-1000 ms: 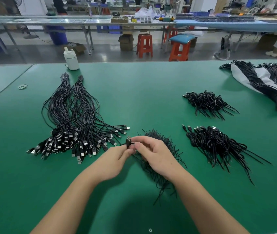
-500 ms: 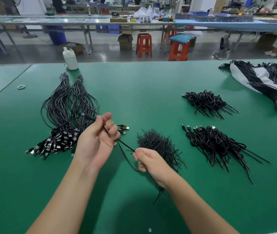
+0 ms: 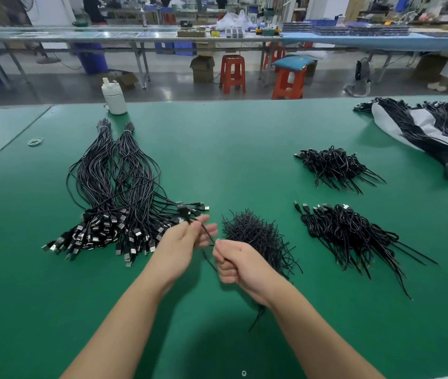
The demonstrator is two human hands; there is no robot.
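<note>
A wide green desk (image 3: pixel 217 149) fills the view from a head-worn camera in a workshop. On its left lies a large fan of cables (image 3: pixel 119 192), black, banded together at the far end and spreading towards the viewer into a mass of metal-tipped plugs. On the right sit two smaller piles of coiled cables (image 3: pixel 348 231), and in the middle a bristly heap of short black ties (image 3: pixel 253 233). Two bare forearms reach in from the bottom edge. The hands are close together but not touching, just in front of the heap of ties and at the near right edge of the fan. The left hand (image 3: pixel 182 242) pinches a single cable (image 3: pixel 208 233) between thumb and fingertips, and the right hand (image 3: pixel 239 263) is curled into a fist round the same cable lower down. The cable is held taut between them, just above the desk. It is likely very light and limp, with a smooth jacket that could slide through a loose pinch. It would sag or tangle if it were let go. The firmest hold is probably the stiff part next to the plug, with the other hand closing round the slack. The cable is thin, black and slightly glossy. Only the short straight stretch between the hands shows. Its plug end cannot be told from the plugs of the fan behind it.
</note>
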